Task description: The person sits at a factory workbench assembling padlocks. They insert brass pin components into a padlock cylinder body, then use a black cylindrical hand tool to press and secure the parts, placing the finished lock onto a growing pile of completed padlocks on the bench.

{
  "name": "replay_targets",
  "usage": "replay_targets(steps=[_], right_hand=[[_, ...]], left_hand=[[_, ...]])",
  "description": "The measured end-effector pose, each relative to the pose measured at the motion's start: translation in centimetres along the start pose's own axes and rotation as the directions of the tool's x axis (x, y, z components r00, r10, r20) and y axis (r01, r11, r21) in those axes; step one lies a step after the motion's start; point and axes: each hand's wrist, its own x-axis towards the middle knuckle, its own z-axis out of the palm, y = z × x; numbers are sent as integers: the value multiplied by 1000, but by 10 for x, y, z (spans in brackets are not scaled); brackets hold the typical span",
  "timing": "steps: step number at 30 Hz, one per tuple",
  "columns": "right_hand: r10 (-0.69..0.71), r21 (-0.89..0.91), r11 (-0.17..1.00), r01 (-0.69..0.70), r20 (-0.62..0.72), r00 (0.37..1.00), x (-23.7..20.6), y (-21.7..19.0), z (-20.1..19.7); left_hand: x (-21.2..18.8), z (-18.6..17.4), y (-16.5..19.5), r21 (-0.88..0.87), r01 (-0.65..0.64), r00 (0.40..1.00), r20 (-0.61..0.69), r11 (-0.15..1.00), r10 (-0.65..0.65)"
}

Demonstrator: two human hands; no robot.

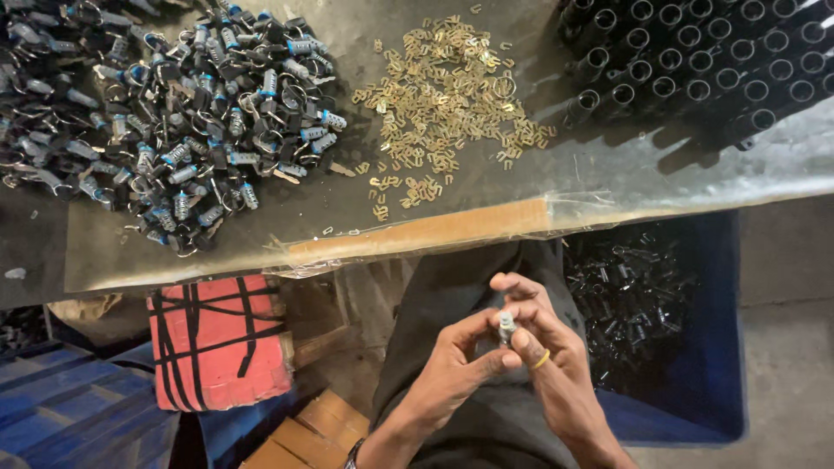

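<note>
Both hands meet over my lap, below the table's front edge. My left hand and my right hand pinch a small silvery cylindrical lock part between their fingertips, held upright. A yellow ring sits on one finger of the right hand. On the table above lie a heap of small brass clips and, to its left, a big pile of black and silver lock parts with rings.
Rows of black tubes stand at the table's back right. A blue bin holding black parts sits at my right knee. A red box with black straps and blue crates stand at the lower left. The table has a taped front edge.
</note>
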Motion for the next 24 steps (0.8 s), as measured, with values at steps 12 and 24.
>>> replay_targets(steps=[12,24], right_hand=[[-562,-915,347,206,-27,827,76,-64,-32],[-736,-997,-40,72,79,672,163,-81,-36]], left_hand=[[-6,-20,4,-452,36,958,269,892,98],[-13,-34,19,-486,126,946,322,865,43]])
